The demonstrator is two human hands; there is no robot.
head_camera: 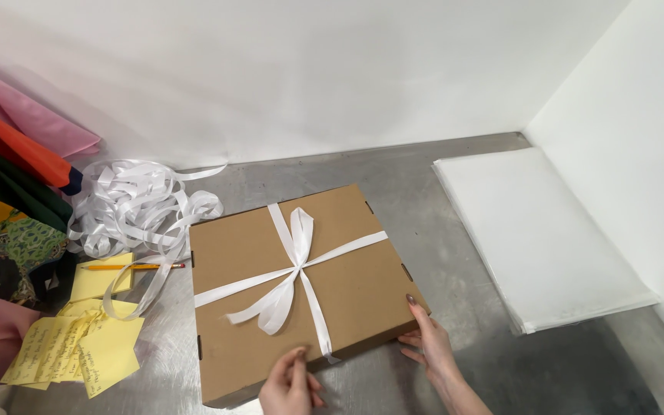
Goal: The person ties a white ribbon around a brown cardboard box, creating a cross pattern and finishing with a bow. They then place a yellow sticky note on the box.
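Head view: the cardboard box, tied with a white ribbon, lies near the bench's front edge. It is touched by open fingers of left hand and right hand, neither grip clamped; the bow could be snagged and loosened.

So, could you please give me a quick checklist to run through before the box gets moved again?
1. Ribbon bow tied across the cardboard box: ok, both bands cross at the knot.
2. Left hand on the box's near edge: ok, touching.
3. Right hand at the near right corner: ok, touching.
4. Box lid closed flat: ok.
5. Loose ribbon pile clear of the box: not ok, a strand reaches its left edge.
6. Underside of the box: cannot tell, hidden.
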